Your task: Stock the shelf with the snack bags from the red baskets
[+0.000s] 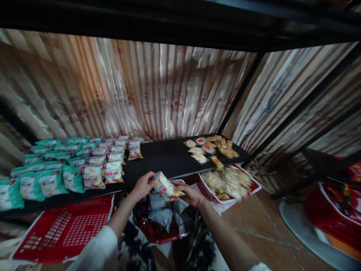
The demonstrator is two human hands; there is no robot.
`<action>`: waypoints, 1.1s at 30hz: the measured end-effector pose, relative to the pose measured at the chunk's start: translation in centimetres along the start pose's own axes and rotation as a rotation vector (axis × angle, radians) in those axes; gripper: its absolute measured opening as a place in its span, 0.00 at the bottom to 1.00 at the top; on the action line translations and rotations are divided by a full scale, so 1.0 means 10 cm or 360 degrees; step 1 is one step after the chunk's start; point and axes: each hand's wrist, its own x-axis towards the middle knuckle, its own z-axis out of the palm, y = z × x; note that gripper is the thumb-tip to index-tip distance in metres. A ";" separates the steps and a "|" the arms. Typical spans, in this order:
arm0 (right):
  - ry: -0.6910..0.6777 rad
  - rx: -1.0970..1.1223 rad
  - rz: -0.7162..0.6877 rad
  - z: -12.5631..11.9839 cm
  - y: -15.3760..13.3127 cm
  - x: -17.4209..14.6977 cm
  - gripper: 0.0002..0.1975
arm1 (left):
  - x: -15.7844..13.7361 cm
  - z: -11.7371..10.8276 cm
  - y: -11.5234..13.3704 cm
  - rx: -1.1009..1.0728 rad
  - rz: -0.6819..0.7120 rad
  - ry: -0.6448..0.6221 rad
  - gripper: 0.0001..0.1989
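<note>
Between both hands is a white snack bag (166, 188) with a striped top edge and red lettering. My left hand (145, 185) pinches its upper left corner, while my right hand (188, 191) grips its right side. Below them, a red basket (166, 238) at my lap holds more bags (161, 216) with striped edges. Left of the hands, matching white bags (113, 172) stand in rows on the black shelf (158, 154), beside rows of green snack bags (52, 183). One white bag (135, 149) stands at the right end of its back row.
Round packaged crackers (197, 150) and yellow packets (222, 144) lie at the shelf's right end. Under it stands a red basket (207, 191) of round packets. A red basket (84, 222) lies lower left. Black posts (242, 88) and an upper shelf (135, 22) frame the space.
</note>
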 end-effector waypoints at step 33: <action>0.0418 -0.0784 -0.0568 0.55 0.08 1.79 0.23 | 0.16 -0.03 -0.65 0.0614 0.0026 0.0866 0.19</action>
